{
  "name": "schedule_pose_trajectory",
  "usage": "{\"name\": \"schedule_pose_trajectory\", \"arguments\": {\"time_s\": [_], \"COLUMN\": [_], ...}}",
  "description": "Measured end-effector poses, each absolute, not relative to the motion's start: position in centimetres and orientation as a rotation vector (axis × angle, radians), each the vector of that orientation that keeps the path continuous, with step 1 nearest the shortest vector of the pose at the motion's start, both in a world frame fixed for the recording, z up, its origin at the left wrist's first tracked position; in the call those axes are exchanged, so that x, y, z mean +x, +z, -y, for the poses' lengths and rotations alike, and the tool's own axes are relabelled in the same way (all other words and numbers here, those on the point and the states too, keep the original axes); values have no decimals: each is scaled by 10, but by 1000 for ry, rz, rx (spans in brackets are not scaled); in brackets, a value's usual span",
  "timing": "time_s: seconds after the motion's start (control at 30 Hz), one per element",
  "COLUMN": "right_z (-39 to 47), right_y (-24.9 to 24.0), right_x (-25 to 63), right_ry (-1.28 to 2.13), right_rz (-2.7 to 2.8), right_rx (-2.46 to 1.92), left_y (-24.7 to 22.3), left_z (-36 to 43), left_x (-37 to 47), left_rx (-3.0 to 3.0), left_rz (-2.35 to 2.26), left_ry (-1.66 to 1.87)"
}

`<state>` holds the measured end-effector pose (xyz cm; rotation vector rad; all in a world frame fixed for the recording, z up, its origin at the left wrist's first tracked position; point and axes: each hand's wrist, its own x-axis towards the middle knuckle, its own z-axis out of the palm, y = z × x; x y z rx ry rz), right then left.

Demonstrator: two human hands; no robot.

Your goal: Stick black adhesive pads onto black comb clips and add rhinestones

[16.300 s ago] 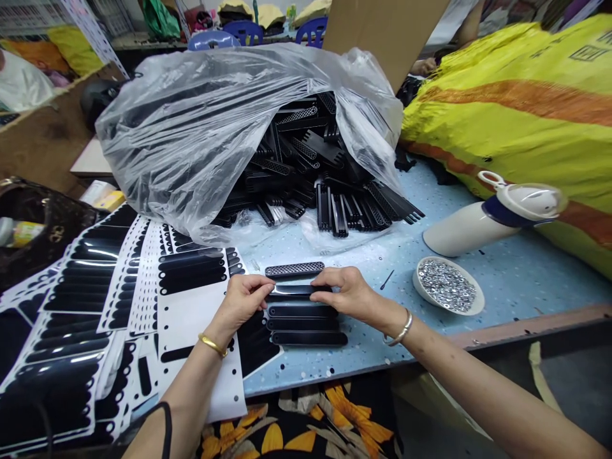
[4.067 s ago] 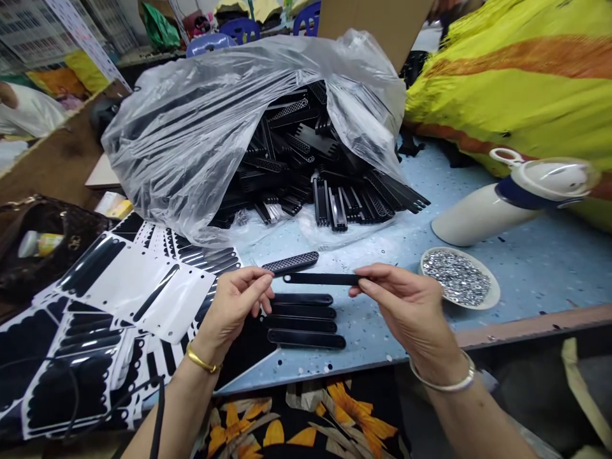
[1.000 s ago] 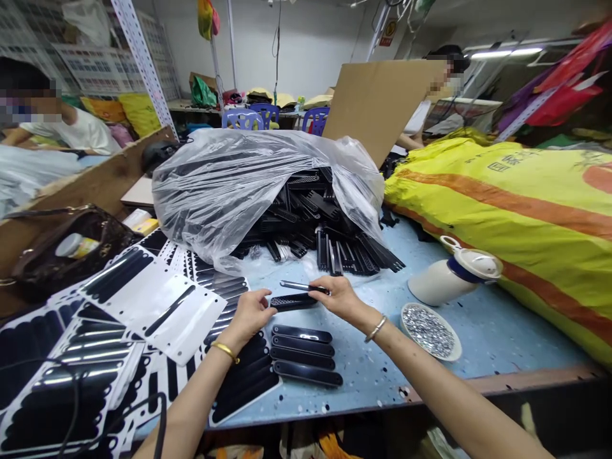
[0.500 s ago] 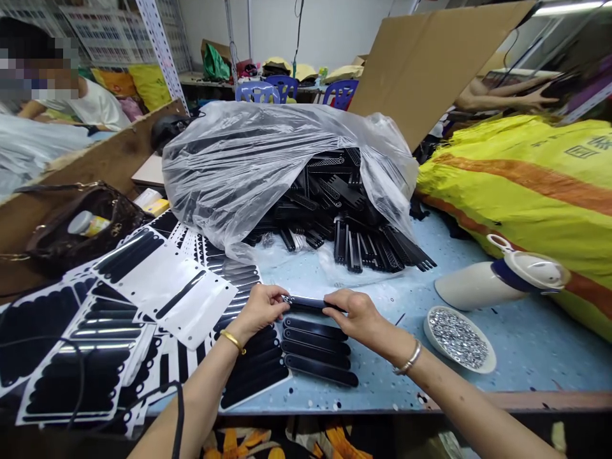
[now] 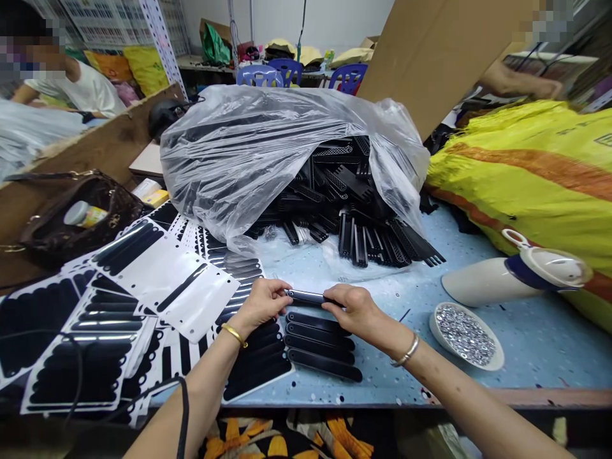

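Note:
Between my hands, just above the blue table, is a narrow black strip-shaped piece with rounded ends. My left hand pinches its left end, and my right hand grips the right end. Several similar black pieces lie side by side below it. Left of them, sheets of black strip stickers are spread out, some under my left forearm. A white sheet there carries a single black strip.
Behind my hands, a plastic bag spills black slotted pieces. To the right are a bowl of small metal parts, a white bottle lying tilted and a yellow sack. A brown handbag sits left. Other people work beyond.
The black piece's upper face has turned more into view between my hands, with both hands still on its ends. The view has shifted slightly. At right, a person's arm has moved.

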<state>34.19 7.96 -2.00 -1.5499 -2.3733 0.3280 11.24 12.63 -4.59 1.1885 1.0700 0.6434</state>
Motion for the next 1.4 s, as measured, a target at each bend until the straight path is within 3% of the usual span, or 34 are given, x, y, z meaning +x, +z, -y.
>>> {"name": "schedule_pose_trajectory", "arguments": {"time_s": [1.4], "right_z": [-80], "right_y": [-4], "right_x": [328], "right_ry": [339], "right_rz": [2521], "right_rx": [-1744], "left_y": [-44], "left_z": [-132], "left_x": [115], "left_rx": [1157], "left_rz": [-1080], "left_ry": [603]}}
